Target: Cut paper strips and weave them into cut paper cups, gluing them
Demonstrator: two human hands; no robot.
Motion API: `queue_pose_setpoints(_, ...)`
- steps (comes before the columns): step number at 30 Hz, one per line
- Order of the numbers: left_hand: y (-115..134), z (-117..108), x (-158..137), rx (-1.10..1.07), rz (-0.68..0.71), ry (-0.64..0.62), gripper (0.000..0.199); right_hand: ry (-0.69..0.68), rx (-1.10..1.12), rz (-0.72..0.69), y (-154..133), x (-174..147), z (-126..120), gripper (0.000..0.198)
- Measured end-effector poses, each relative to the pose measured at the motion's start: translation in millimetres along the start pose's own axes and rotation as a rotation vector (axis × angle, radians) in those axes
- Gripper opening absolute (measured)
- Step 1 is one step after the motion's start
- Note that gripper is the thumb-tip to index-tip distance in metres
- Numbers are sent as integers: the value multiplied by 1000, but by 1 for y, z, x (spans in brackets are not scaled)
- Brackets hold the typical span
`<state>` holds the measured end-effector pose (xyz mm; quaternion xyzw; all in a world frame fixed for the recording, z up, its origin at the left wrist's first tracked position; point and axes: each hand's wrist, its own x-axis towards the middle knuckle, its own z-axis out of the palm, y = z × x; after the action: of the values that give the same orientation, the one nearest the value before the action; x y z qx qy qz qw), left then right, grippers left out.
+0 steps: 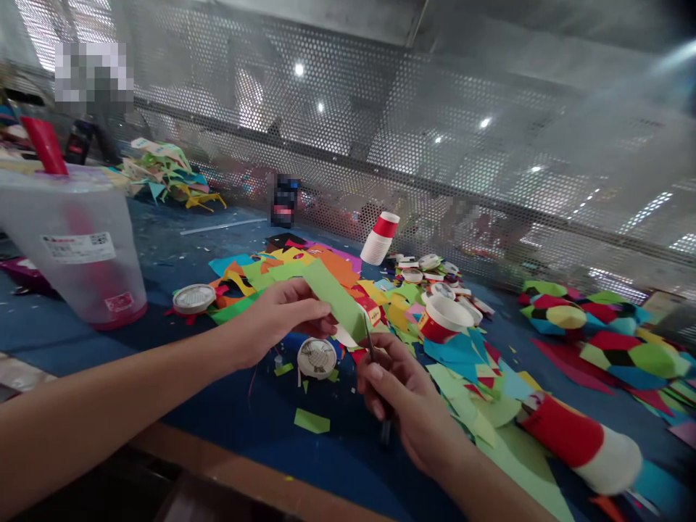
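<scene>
My left hand [291, 317] pinches a strip of light green paper [336, 293] between thumb and fingers, holding it above the table. In my right hand [399, 388] is a pair of scissors [370, 339], fingers wrapped round the handles. The blades meet the paper's lower right corner; how far they are parted I cannot tell. Below the paper lies a round white disc [317, 359] with a dark drawing on it. A small green offcut [312, 420] rests near the table's front edge.
A plastic cup with a red straw [81, 246] stands at left. Coloured paper scraps [244, 272] spread across the blue table [217, 420]. Stacked paper cups [379, 239], a cut cup [443, 319], a red-and-white cup roll [587, 442] and coloured paper balls [631, 359] lie beyond and to the right.
</scene>
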<state>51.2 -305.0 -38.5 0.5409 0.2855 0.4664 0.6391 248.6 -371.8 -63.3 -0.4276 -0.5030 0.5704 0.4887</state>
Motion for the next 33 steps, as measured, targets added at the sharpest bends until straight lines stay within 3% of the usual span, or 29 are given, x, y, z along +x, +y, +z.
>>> queue_pose_setpoints(8,-6,-4,6,32,9,45,30,51,-30,22,0,-1,0,50)
queue_pose_setpoints(15,4,-5,6,116,109,113,20,10,-34,28,1,-1,-2,46)
queue_pose_setpoints(22,5,-8,5,204,144,12,14,-35,-57,80,-2,-2,1,47)
queue_pose_setpoints(28,7,-7,2,371,241,-179,21,-110,-73,74,2,-5,2,52)
queue_pose_setpoints(33,6,-10,2,507,292,-164,23,-176,-82,64,2,-4,1,48)
